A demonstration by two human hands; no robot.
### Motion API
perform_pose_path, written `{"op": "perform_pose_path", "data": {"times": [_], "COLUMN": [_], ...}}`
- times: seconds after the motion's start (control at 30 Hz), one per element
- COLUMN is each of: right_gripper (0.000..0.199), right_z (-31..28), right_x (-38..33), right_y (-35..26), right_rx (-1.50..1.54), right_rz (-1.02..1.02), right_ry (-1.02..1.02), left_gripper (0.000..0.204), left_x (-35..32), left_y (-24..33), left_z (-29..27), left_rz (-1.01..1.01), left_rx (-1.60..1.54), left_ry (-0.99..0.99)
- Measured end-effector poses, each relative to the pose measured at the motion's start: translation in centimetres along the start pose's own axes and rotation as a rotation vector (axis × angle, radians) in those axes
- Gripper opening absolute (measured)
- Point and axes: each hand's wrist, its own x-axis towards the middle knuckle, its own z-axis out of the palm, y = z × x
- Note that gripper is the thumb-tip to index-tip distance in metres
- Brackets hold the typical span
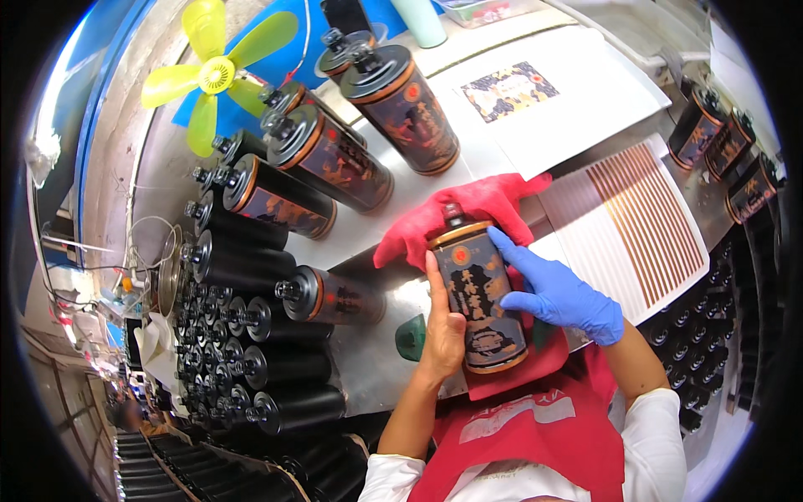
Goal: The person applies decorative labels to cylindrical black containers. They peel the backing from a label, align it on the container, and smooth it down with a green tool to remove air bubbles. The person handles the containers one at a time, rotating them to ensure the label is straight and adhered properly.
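Head view: the bare left hand [445, 330] and the blue-gloved right hand [556, 294] grasp opposite sides of 1 dark decorated bottle [483, 305] at the near edge of the metal table [375, 360]. Its capped neck lies against a red cloth [410, 234]. Rightward lies a white sheet with brown strips [644, 226]; plain black bottles [242, 263] crowd the left side, and a yellow-green fan [217, 75] stands behind.

At our upper left we see a yellow-green plastic fan with five broad blades [217, 75], partly over a bright blue panel [280, 67]. Farther right, we have a pale green cylindrical tumbler [421, 21] beside a clear plastic tub [478, 12].
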Motion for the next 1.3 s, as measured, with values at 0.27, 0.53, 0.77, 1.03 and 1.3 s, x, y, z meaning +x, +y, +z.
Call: {"op": "perform_pose_path", "data": {"times": [0.27,0.53,0.77,1.03,1.3], "right_gripper": [0.03,0.045,0.033,0.036,0.033], "right_z": [-1.6,-2.8,-1.6,0.0,1.6], "right_x": [-0.6,-2.2,3.5,0.6,-5.1], "right_y": [3.1,-0.5,-7.9,-7.1,-7.5], "right_rx": [0.806,0.55,-0.655,-0.675,-0.446], "right_rz": [0.306,0.108,-0.613,-0.591,-0.501], "right_ry": [0.273,0.45,0.28,0.261,0.072], "left_gripper": [0.097,0.083,0.081,0.042,0.053], "left_x": [-0.3,-0.7,-0.9,-6.7,-9.1], "left_y": [-0.6,-1.1,-1.2,-0.8,-2.8], "left_z": [-1.4,-2.5,-3.3,-6.3,-7.5], "left_rz": [-0.025,0.029,0.062,0.065,-0.266], "left_rx": [-0.014,0.202,0.099,1.107,1.261], "left_ry": [0.038,0.028,0.046,0.48,0.442]}}
